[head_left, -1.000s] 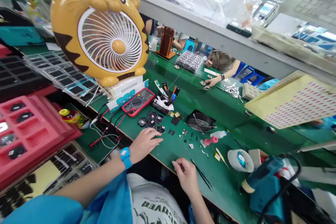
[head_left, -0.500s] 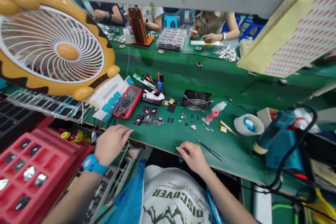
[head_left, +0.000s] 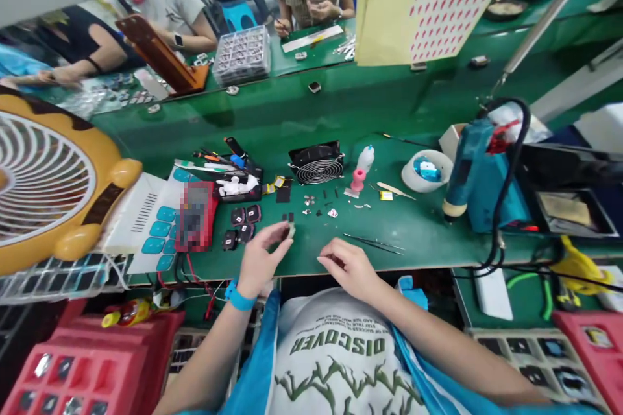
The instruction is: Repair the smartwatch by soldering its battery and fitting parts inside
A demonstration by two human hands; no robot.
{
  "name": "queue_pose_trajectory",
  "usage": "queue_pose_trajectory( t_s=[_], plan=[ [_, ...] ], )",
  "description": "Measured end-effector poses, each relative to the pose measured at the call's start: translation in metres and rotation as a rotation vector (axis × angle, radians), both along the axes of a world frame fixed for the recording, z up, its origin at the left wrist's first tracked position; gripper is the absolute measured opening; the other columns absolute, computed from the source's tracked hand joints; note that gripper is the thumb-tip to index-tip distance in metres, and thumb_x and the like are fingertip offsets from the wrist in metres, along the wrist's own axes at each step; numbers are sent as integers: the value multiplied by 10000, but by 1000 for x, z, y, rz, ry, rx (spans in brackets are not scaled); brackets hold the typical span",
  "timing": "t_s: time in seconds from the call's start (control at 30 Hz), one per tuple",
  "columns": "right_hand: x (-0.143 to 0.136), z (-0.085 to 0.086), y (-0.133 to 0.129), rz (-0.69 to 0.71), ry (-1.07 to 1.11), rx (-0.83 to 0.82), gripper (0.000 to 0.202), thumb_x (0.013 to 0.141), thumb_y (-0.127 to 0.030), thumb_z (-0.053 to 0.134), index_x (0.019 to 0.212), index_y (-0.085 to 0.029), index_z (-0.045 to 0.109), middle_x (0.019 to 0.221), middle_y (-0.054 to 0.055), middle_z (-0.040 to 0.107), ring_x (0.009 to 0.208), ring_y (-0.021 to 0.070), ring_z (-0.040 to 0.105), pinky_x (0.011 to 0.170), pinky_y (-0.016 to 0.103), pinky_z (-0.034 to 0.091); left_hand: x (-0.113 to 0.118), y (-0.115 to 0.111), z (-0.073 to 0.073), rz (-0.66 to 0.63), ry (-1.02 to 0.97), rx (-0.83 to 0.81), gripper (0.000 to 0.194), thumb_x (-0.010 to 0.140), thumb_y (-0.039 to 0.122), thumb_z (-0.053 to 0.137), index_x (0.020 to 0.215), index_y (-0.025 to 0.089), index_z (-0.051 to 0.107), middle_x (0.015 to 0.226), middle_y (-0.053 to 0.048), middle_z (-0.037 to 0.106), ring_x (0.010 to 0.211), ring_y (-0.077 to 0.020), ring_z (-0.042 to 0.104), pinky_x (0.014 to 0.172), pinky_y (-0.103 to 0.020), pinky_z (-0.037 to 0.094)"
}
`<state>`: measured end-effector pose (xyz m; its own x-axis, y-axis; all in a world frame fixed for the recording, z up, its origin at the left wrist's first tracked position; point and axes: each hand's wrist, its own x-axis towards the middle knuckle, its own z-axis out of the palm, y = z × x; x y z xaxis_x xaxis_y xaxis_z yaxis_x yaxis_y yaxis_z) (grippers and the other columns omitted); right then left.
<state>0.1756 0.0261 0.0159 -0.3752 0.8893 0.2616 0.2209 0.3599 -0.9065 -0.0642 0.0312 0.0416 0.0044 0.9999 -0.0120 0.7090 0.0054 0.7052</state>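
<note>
My left hand (head_left: 263,258), with a blue band at its wrist, is over the front of the green bench. Its thumb and fingers pinch a small part in a clear wrapper (head_left: 291,231), mostly hidden by the fingertips. Left of that hand lie several small dark square modules (head_left: 246,233) with white labels. My right hand (head_left: 351,267) rests at the bench's front edge, its fingers curled in with nothing visible in them. Just beyond it lies a pair of black tweezers (head_left: 374,244). Small loose parts (head_left: 332,213) are scattered farther back.
A red multimeter (head_left: 195,215) and an orange fan (head_left: 63,175) stand at the left. Behind the parts are a black cooling fan (head_left: 317,163) and a pink-topped stand (head_left: 358,180). A white tub (head_left: 426,172) and a blue tool (head_left: 467,168) stand right. Co-workers sit opposite.
The view has swung right. My left hand has moved right from beside the multimeter and has picked up the wrapped part from beside the dark modules. The right hand stays near the tweezers.
</note>
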Motion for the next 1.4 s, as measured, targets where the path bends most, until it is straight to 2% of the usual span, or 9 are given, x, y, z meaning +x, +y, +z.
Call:
queue_pose_trajectory(
  t_s=[0.1, 0.17, 0.4, 0.53, 0.63, 0.8, 0.9, 1.03, 1.4],
  plan=[
    [13, 14, 0, -44, 148, -141, 243, 1011, -415, 635, 1103, -199, 695, 990, 68, 722, 812, 154, 676, 732, 278, 573, 40, -24, 1, 15, -858, -422, 488, 891, 584, 726, 1202, 209, 688, 1076, -100, 791, 945, -257, 788, 847, -394, 661],
    [23, 23, -1, -14, 253, -300, 282, 963, -468, 704, 1053, -201, 710, 962, 53, 739, 822, 156, 690, 755, 287, 590, 63, -37, 2, 20, -1230, -654, 460, 810, 568, 842, 1083, 225, 703, 980, -53, 791, 884, -220, 793, 793, -325, 658],
    [52, 34, -14, -17, 365, -627, 421, 820, -594, 827, 887, -191, 724, 788, 11, 708, 695, 137, 663, 667, 275, 580, 97, -51, 4, 22, -1563, -953, 391, 783, 435, 913, 962, 213, 646, 885, 2, 770, 851, -177, 797, 776, -253, 631],
    [57, 29, -22, -81, 349, -603, 334, 856, -518, 820, 897, -200, 726, 797, 15, 729, 702, 141, 679, 673, 279, 593, 104, -53, -1, -10, -1478, -945, 417, 805, 488, 878, 1015, 215, 643, 935, -22, 767, 861, -205, 786, 824, -335, 639],
    [55, 19, -27, -225, 262, -470, 244, 911, -436, 781, 903, -203, 712, 802, 17, 740, 716, 149, 692, 679, 278, 600, 103, -46, -5, -18, -1175, -708, 412, 846, 514, 825, 1087, 211, 682, 1008, -51, 768, 888, -211, 765, 863, -375, 636],
    [53, 3, -21, -204, -163, 115, 105, 1022, -227, 640, 997, -180, 730, 945, 72, 770, 870, 183, 702, 804, 335, 612, 84, -16, -6, -276, -270, -272, 225, 998, 359, 639, 1131, 225, 761, 947, -42, 752, 839, -193, 694, 815, -352, 592],
    [53, -4, -9, -59, -313, 425, 189, 1050, -165, 560, 1020, -151, 746, 1080, 119, 775, 1011, 210, 693, 893, 371, 620, 73, -1, -8, -439, 36, -51, 253, 1042, 344, 571, 1153, 224, 764, 995, -54, 744, 916, -214, 680, 898, -393, 586],
    [52, -4, 6, 128, -445, 540, 266, 1083, -187, 488, 1079, -148, 751, 1113, 114, 780, 1076, 218, 690, 927, 386, 632, 68, -1, -15, -479, 99, 151, 234, 1049, 327, 568, 1168, 196, 722, 1148, -100, 712, 1071, -236, 670, 945, -405, 589],
    [44, 22, 12, 419, -819, 602, 215, 989, -75, 550, 1007, -148, 751, 984, 147, 745, 929, 280, 676, 843, 434, 618, 63, -18, -34, -518, 43, 227, 241, 1061, 326, 549, 1188, 178, 691, 1188, -111, 754, 1116, -246, 685, 986, -432, 578]
  ],
)
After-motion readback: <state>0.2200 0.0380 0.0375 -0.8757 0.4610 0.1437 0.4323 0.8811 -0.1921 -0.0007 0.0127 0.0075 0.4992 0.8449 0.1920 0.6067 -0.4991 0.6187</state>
